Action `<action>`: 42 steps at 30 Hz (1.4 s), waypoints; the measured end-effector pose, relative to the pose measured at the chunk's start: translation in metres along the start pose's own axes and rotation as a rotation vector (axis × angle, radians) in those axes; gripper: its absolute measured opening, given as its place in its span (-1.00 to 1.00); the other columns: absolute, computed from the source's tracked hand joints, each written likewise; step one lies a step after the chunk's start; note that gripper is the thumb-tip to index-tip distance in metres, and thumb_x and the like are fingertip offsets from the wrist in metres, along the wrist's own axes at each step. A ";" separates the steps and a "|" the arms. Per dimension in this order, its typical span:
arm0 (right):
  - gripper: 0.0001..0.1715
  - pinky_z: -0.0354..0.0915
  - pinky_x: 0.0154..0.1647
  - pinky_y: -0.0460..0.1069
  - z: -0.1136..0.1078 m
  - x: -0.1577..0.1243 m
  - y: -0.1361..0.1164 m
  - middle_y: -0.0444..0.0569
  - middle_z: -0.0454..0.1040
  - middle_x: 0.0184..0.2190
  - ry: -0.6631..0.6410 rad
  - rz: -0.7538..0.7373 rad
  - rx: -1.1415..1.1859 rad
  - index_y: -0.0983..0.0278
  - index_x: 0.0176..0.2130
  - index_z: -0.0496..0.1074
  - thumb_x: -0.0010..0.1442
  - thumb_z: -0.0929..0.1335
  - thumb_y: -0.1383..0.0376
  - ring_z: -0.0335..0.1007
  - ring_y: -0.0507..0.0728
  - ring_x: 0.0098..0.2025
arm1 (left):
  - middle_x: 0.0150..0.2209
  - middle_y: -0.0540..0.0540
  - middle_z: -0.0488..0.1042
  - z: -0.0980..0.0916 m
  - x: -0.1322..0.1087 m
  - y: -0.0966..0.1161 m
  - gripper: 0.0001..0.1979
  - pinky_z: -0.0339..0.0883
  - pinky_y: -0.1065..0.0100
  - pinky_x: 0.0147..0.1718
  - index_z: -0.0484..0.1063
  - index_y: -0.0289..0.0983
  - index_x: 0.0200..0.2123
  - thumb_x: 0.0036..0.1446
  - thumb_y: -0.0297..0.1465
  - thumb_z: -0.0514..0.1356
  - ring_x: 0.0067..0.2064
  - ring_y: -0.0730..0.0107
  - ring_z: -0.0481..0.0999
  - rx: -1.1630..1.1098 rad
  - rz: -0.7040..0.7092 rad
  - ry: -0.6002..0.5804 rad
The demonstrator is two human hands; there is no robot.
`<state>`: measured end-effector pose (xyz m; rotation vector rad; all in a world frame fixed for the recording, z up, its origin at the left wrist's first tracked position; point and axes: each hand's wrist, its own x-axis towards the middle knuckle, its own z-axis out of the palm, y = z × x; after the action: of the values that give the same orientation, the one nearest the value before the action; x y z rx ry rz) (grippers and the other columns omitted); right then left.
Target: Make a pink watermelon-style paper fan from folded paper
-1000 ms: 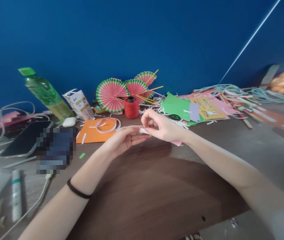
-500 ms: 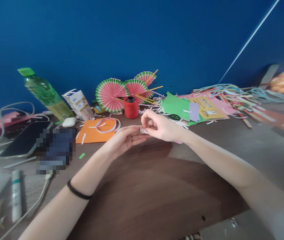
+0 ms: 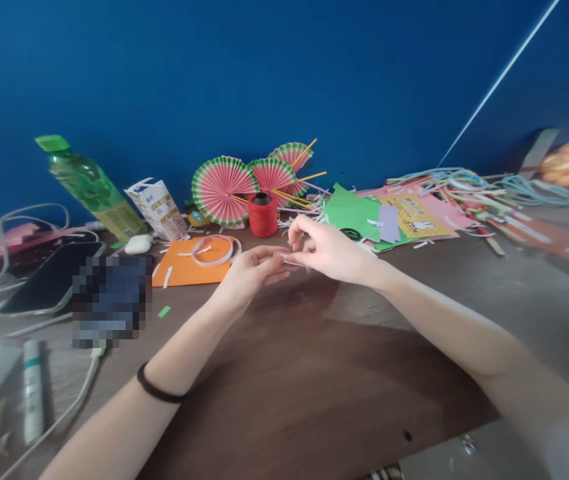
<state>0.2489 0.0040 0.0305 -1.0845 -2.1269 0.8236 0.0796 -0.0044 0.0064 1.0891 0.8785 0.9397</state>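
Above the table's middle, my left hand (image 3: pixel 250 277) and my right hand (image 3: pixel 331 252) meet at the fingertips. Between them is a small pale strip (image 3: pixel 290 263), mostly covered by the fingers; its material is too small to make out. The thumb and fingers of my left hand pinch its left end. My right hand, thumb and forefinger together, grips its right side. Just behind the hands stands a spool of red thread (image 3: pixel 263 219). Left of my left hand lies an orange paper sheet (image 3: pixel 189 263) with a white paper ring (image 3: pixel 213 252) and scraps on it.
Round pleated paper fans (image 3: pixel 224 192) lean on the blue wall. Coloured papers (image 3: pixel 357 213), scissors (image 3: pixel 350 234) and strips are piled at right. On the left are a green bottle (image 3: pixel 91 187), a carton (image 3: pixel 158 208), a phone (image 3: pixel 54 277), cables and a marker (image 3: pixel 33 390).
My left thumb and fingers have closed on the small strip, which lay more exposed on the left fingers before. My right hand has shifted slightly right.
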 end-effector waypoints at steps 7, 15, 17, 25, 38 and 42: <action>-0.76 0.24 -0.51 -0.11 -0.011 0.002 -0.002 -0.15 0.33 -0.43 -0.050 0.134 0.110 0.27 -0.33 0.20 0.02 0.36 0.28 0.35 -0.02 -0.48 | -0.21 -0.17 0.52 -0.004 0.002 0.003 -0.82 0.39 0.34 -0.10 0.42 -0.41 -0.23 0.05 -0.47 0.18 -0.21 0.38 0.53 0.032 0.009 0.045; -0.86 0.18 -0.62 -0.14 -0.017 0.006 0.005 -0.12 0.41 -0.52 -0.179 0.223 0.048 0.28 -0.35 0.25 0.01 0.33 0.36 0.38 0.00 -0.52 | -0.17 -0.15 0.52 -0.015 0.006 0.003 -0.81 0.35 0.34 -0.04 0.43 -0.38 -0.23 0.05 -0.45 0.18 -0.16 0.38 0.51 0.021 0.038 0.037; -0.89 0.19 -0.63 -0.15 -0.017 0.008 0.008 -0.11 0.42 -0.51 -0.168 0.233 0.055 0.29 -0.38 0.27 0.02 0.33 0.34 0.38 -0.01 -0.53 | -0.17 -0.14 0.52 -0.019 0.008 0.002 -0.82 0.35 0.36 -0.04 0.45 -0.37 -0.24 0.06 -0.44 0.18 -0.17 0.40 0.51 0.017 0.042 0.013; -0.92 0.17 -0.63 -0.14 -0.014 0.010 0.013 -0.09 0.44 -0.53 -0.090 0.225 -0.014 0.31 -0.45 0.32 0.01 0.33 0.32 0.35 -0.02 -0.57 | -0.16 -0.15 0.52 -0.024 0.009 0.001 -0.83 0.35 0.39 -0.03 0.46 -0.35 -0.24 0.07 -0.47 0.16 -0.16 0.40 0.52 -0.019 0.031 -0.028; -0.92 0.21 -0.54 -0.11 -0.011 0.010 0.013 -0.12 0.41 -0.57 -0.050 0.196 -0.086 0.31 -0.47 0.31 0.03 0.31 0.33 0.30 -0.04 -0.62 | -0.17 -0.18 0.53 -0.023 0.009 0.001 -0.85 0.35 0.37 -0.03 0.45 -0.38 -0.26 0.08 -0.47 0.16 -0.17 0.36 0.53 -0.020 0.019 -0.037; -0.93 0.20 -0.54 -0.11 -0.010 0.010 0.014 -0.12 0.41 -0.57 -0.056 0.208 -0.082 0.31 -0.47 0.30 0.03 0.30 0.35 0.29 -0.05 -0.62 | -0.19 -0.16 0.54 -0.024 0.009 0.001 -0.85 0.35 0.40 -0.04 0.46 -0.37 -0.27 0.07 -0.45 0.17 -0.16 0.35 0.53 -0.024 0.024 -0.062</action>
<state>0.2577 0.0219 0.0287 -1.3583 -2.1353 0.8769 0.0608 0.0115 0.0010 1.1051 0.8033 0.9293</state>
